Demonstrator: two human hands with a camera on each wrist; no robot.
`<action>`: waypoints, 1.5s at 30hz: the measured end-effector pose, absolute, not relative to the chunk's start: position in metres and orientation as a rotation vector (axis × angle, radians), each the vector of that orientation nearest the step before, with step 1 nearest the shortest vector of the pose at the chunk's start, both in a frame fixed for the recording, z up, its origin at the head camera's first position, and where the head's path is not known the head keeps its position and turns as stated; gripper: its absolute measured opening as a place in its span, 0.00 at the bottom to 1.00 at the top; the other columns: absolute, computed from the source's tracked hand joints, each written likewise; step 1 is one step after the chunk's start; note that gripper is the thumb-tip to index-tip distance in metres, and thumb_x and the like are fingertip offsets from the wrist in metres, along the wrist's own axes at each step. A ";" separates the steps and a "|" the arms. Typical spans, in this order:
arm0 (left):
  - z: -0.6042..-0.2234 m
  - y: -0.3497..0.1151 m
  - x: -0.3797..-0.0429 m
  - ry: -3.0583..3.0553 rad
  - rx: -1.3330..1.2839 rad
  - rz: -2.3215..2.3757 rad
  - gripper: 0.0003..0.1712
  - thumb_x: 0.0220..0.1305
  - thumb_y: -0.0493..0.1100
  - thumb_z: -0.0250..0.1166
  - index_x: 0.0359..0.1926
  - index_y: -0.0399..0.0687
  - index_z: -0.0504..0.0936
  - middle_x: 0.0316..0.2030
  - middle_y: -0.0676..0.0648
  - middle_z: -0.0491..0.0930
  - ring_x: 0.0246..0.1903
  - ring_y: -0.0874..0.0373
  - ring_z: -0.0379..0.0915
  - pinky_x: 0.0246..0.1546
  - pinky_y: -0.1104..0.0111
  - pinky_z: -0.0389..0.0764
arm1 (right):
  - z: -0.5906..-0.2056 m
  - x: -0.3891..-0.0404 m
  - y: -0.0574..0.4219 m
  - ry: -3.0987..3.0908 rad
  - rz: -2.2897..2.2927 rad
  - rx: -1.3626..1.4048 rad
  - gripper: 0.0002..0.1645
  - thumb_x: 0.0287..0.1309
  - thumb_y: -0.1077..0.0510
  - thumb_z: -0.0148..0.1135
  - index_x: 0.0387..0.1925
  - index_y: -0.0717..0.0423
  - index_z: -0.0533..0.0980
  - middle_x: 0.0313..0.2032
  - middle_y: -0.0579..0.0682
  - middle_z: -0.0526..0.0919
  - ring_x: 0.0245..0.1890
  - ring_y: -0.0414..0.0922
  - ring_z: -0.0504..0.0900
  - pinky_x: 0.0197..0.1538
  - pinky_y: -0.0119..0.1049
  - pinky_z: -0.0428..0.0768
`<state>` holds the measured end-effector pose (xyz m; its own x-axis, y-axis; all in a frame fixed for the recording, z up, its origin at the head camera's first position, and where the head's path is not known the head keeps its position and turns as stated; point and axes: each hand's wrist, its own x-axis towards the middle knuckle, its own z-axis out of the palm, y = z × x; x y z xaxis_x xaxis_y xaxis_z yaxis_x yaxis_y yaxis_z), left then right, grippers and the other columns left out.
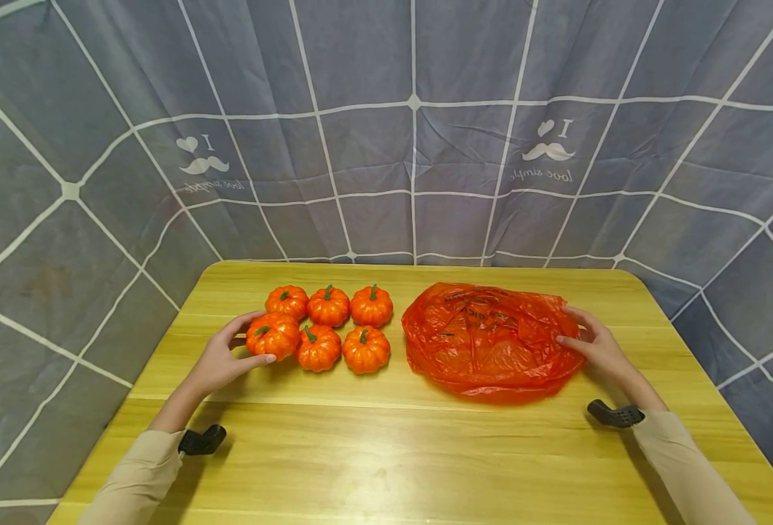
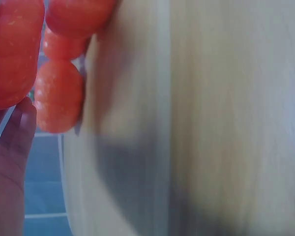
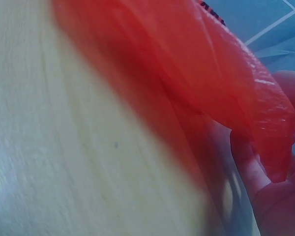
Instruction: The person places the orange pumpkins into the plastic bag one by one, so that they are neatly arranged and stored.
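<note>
In the head view my left hand (image 1: 224, 359) grips a small orange pumpkin (image 1: 273, 335) with a green stem, thumb at its near side and fingers at its far side. The left wrist view shows this pumpkin (image 2: 12, 54) large, raised above the tabletop. Several similar pumpkins stand beside it, among them one at front right (image 1: 366, 350) and one at back right (image 1: 371, 306). At the right, my right hand (image 1: 598, 348) pinches the edge of a crumpled red plastic bag (image 1: 485, 343) with dark print. The right wrist view shows the bag's edge (image 3: 270, 128) between thumb and fingers.
A yellow wood-grain table (image 1: 386, 452) lies under everything. Behind it and at both sides hangs a grey-blue curtain (image 1: 373, 160) with white lines. Each wrist wears a black device, one on the left (image 1: 203, 440) and one on the right (image 1: 615, 414).
</note>
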<state>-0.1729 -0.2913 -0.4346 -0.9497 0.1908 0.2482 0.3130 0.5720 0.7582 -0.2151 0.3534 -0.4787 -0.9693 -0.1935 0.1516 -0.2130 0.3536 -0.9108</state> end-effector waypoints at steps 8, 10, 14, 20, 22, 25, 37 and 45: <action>-0.423 -0.272 -0.173 -2.642 -0.465 -1.310 0.43 0.47 0.34 0.75 0.65 0.40 0.68 0.57 0.37 0.74 0.49 0.83 0.64 0.45 0.85 0.70 | -0.482 -0.214 0.355 -2.592 1.717 0.376 0.36 0.62 0.64 0.59 0.67 0.68 0.57 0.51 0.26 0.67 0.42 0.23 0.77 0.36 0.25 0.82; -0.421 -0.268 -0.174 -2.634 -0.481 -1.313 0.43 0.47 0.34 0.75 0.65 0.40 0.68 0.56 0.37 0.75 0.48 0.82 0.64 0.45 0.85 0.71 | -0.483 -0.214 0.355 -2.582 1.725 0.382 0.35 0.62 0.65 0.59 0.67 0.68 0.57 0.51 0.26 0.68 0.42 0.23 0.77 0.36 0.25 0.82; -0.420 -0.263 -0.176 -2.619 -0.512 -1.327 0.43 0.47 0.37 0.76 0.65 0.44 0.69 0.58 0.40 0.74 0.51 0.80 0.64 0.46 0.83 0.72 | -0.484 -0.214 0.355 -2.553 1.745 0.405 0.35 0.60 0.68 0.59 0.67 0.69 0.58 0.51 0.25 0.69 0.41 0.23 0.78 0.35 0.25 0.82; -0.412 -0.252 -0.176 -2.613 -0.523 -1.313 0.43 0.46 0.38 0.77 0.65 0.44 0.69 0.56 0.42 0.75 0.50 0.77 0.65 0.46 0.80 0.74 | -0.482 -0.212 0.353 -2.549 1.752 0.401 0.36 0.59 0.68 0.60 0.67 0.70 0.57 0.51 0.26 0.68 0.40 0.24 0.78 0.34 0.26 0.82; -0.411 -0.248 -0.176 -2.618 -0.514 -1.314 0.43 0.46 0.38 0.77 0.65 0.45 0.69 0.56 0.42 0.76 0.50 0.77 0.65 0.46 0.79 0.74 | -0.481 -0.212 0.353 -2.556 1.753 0.394 0.36 0.60 0.68 0.60 0.67 0.69 0.57 0.51 0.27 0.67 0.41 0.24 0.78 0.34 0.26 0.82; -0.408 -0.241 -0.177 -2.637 -0.487 -1.327 0.42 0.48 0.40 0.76 0.65 0.47 0.69 0.58 0.43 0.75 0.52 0.74 0.66 0.47 0.77 0.74 | -0.481 -0.212 0.352 -2.578 1.733 0.375 0.36 0.60 0.66 0.60 0.67 0.69 0.57 0.52 0.28 0.66 0.42 0.23 0.77 0.36 0.25 0.82; -0.394 -0.204 -0.179 -2.665 -0.457 -1.403 0.42 0.49 0.44 0.76 0.65 0.49 0.69 0.60 0.45 0.73 0.49 0.49 0.74 0.52 0.54 0.75 | -0.480 -0.213 0.353 -2.590 1.729 0.345 0.36 0.60 0.66 0.61 0.67 0.68 0.57 0.53 0.30 0.65 0.42 0.22 0.76 0.36 0.25 0.82; -0.390 -0.177 -0.183 -2.648 -0.438 -1.444 0.43 0.46 0.47 0.77 0.65 0.54 0.70 0.61 0.47 0.72 0.55 0.49 0.71 0.56 0.53 0.73 | -0.479 -0.213 0.353 -2.582 1.764 0.348 0.37 0.61 0.65 0.60 0.68 0.68 0.57 0.52 0.27 0.66 0.42 0.22 0.76 0.36 0.25 0.82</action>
<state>-0.1833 -0.1774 -0.3899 -0.9545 0.2049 0.2168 0.2933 0.5107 0.8082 -0.2133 0.3532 -0.4793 -0.9756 -0.1841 0.1198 -0.1785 0.3467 -0.9208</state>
